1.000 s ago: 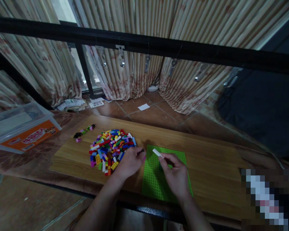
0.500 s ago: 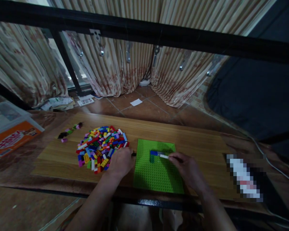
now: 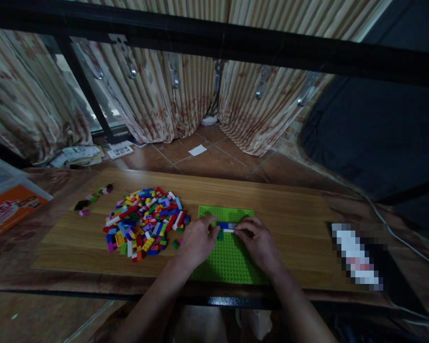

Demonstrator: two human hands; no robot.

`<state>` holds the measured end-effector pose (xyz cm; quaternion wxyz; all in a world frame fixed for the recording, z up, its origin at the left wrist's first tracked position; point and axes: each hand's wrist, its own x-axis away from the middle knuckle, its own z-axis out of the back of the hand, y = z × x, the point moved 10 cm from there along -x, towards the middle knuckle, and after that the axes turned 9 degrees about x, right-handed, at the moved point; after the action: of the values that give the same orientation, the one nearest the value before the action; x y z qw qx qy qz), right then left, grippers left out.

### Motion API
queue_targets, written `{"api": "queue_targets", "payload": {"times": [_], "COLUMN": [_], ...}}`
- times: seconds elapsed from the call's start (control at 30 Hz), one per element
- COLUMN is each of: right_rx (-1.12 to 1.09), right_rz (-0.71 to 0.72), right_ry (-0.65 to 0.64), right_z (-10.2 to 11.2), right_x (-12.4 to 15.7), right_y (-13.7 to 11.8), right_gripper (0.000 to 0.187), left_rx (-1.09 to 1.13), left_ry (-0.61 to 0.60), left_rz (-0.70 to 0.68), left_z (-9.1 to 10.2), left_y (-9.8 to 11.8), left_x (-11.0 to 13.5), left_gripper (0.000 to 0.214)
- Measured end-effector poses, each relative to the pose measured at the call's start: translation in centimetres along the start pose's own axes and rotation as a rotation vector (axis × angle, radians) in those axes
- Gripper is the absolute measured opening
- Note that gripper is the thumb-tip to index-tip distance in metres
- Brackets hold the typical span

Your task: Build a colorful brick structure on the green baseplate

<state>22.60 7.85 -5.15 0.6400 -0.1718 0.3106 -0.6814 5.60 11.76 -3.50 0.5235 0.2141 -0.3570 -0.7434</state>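
Note:
On the green studded baseplate (image 3: pixel 232 267) lies a blue brick (image 3: pixel 223 225) with a greyish, see-through-looking brick (image 3: pixel 233 226) at its right end. A dark green brick (image 3: pixel 220 235) sits just below them. My right hand (image 3: pixel 259 240) pinches the right end of a long white brick (image 3: pixel 229 231), which lies along the near side of the blue one. At the left end of these bricks is my left hand (image 3: pixel 200 238), thumb and forefinger apart, with nothing visible between them. Whether its fingertips touch the bricks is unclear.
A heap of mixed colored bricks (image 3: pixel 146 224) spreads left of the baseplate on the wooden board (image 3: pixel 296 228). Farther left lie several black, pink and green pieces (image 3: pixel 89 197). An orange-labelled plastic box (image 3: pixel 14 205) stands at the left edge, a blurred-out object (image 3: pixel 357 257) at the right.
My left hand has moved right from beside the heap onto the baseplate, its fingers parting. My right hand has brought the white brick against the near side of the blue brick. The view shifted slightly.

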Motion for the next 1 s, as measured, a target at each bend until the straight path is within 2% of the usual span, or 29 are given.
{"api": "queue_targets", "payload": {"times": [0.2,0.5,0.67,1.0], "right_rx": [-0.005,-0.009,-0.057,-0.108], "right_rz": [-0.067,-0.178,-0.205,-0.236], "right_ry": [0.028,-0.009,-0.055,-0.071], "right_z": [0.0,-0.2,-0.7,-1.3], "right_x": [-0.1,-0.5,-0.9,-1.1], "right_y": [0.6,1.5,2.1,2.8], "right_gripper": [0.011,0.017,0.019,0.017], "left_rx": [0.026,-0.032,0.009,0.047], "left_ry": [0.021,0.062,0.063,0.030], "left_rz": [-0.029,0.128,0.201,0.188], "left_z": [-2.0,-2.0,-2.2,-2.6], "left_y": [0.4,-0.3,-0.8,-1.1], "left_x": [-0.5,-1.0,-1.4,-1.8], "left_gripper": [0.024,0.017,0.014,0.010]}}
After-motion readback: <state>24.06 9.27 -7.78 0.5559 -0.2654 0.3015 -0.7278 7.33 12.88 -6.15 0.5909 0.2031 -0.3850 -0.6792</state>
